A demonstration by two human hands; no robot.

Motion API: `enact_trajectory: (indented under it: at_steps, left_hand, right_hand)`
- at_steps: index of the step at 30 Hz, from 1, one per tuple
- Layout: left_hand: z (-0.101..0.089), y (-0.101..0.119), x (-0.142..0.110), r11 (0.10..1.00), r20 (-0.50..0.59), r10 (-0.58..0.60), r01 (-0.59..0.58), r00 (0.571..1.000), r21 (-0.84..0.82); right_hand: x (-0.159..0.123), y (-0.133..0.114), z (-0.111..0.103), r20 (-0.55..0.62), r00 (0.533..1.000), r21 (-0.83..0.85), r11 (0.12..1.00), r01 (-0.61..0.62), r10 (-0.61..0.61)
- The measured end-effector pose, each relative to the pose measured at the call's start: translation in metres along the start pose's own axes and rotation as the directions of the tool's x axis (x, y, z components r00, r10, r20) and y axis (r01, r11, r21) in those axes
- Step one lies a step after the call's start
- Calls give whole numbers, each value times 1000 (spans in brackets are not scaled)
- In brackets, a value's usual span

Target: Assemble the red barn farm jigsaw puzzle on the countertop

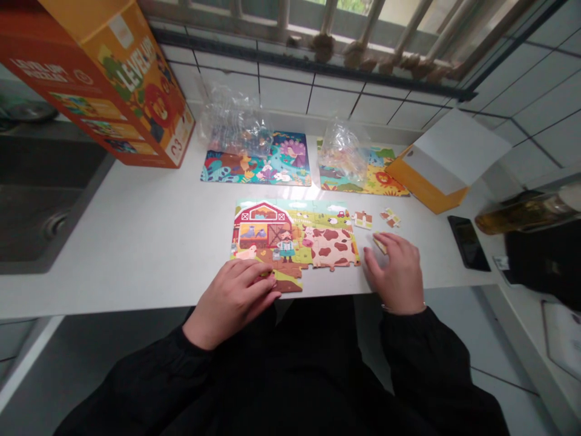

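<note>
A farm jigsaw puzzle (263, 213) lies on the white counter, with a red barn, a farmer and a spotted cow joined together. Its lower right corner has a gap with a knobbly edge. My left hand (236, 297) rests on the lower left part of the puzzle, fingers stretched out and covering some of it. To the right of the cow, my right hand (397, 272) pinches a puzzle piece (380, 244) between thumb and fingers, just above the counter. Two loose pieces lie beyond it: a brown and white piece (363, 219) and a green and white piece (390, 217).
Behind are a dark forest puzzle (281, 160) and a lion puzzle (385, 177), each partly under a clear plastic bag (344, 154). An orange puzzle box (136, 91) stands left by the sink (27, 200). On the right are an opened yellow box (431, 181) and a phone (468, 242).
</note>
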State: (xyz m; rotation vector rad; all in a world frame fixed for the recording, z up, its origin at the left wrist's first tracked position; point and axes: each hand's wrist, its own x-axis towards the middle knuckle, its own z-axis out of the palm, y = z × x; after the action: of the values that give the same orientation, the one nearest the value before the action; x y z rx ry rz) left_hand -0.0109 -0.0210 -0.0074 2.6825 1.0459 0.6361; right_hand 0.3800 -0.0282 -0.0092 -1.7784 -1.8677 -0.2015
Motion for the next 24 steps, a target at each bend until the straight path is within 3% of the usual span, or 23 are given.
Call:
enact_trajectory:
  at_steps: [3,6,12,19,24]
  left_hand:
    - [0,0,0,1000,4,-3,3,1000,-1]
    - [-1,0,1,1000,7,-1,1,1000,-2]
    - [-2,1,2,1000,4,-3,3,1000,-15]
    - [-2,0,2,1000,-3,5,-5,1000,-16]
    - [-1,-1,2,1000,-27,14,-15,1000,-18]
  right_hand:
    - [1,34,-5,73,989,-92,988,-123,130]
    - [-1,51,-10,153,971,-92,981,-173,185]
    - [3,55,-17,237,970,-33,998,-52,58]
    - [36,37,-2,126,992,8,1000,8,-9]
    - [74,44,15,323,943,29,997,75,-81]
